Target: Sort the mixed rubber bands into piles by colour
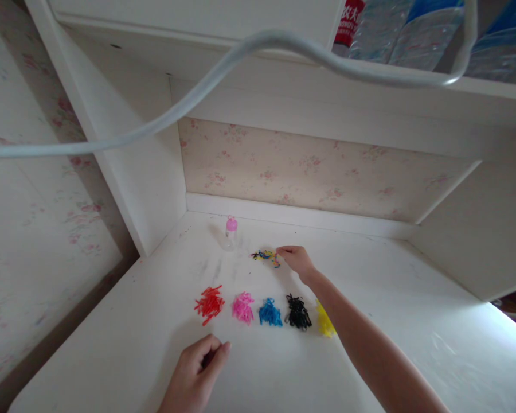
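At the right edge of a small mixed pile of coloured rubber bands [264,256], my right hand [297,261] has its thumb and fingertips pinched together on what looks like a band. My left hand [200,367] rests near the front, curled into a loose fist with nothing visible inside. Between my hands and across the table lie separate heaps of bands: red [210,304], pink [243,308], blue [270,313], black [298,312] and yellow [325,320]. My right forearm partly covers the yellow heap.
A small clear bottle with a pink cap [231,232] stands behind the heaps on the white table [124,344]. Overhead, a white cable [279,39] crosses the view below a shelf holding water bottles [425,34]. Side panels and a papered back wall enclose the table.
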{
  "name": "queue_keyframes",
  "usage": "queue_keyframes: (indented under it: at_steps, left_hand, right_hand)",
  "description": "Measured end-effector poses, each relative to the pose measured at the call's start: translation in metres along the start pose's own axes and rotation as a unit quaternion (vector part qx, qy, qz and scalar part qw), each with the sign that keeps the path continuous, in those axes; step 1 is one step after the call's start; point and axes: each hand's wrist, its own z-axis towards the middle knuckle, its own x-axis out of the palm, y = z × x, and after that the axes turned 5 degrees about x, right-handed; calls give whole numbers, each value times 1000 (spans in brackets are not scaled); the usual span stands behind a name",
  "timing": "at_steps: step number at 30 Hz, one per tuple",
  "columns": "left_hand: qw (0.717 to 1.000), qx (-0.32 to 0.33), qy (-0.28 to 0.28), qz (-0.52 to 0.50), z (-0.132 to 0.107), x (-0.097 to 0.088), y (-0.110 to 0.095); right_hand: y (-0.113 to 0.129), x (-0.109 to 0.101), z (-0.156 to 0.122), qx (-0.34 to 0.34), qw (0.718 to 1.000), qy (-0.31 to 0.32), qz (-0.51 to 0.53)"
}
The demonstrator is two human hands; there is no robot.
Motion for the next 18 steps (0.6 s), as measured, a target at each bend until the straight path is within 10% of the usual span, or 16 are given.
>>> queue_keyframes:
  at_steps: [18]
  left_hand:
    - [1000, -3, 2, 12, -3, 0, -1]
  right_hand:
    - [-58, -69, -81, 35, 964, -17, 264]
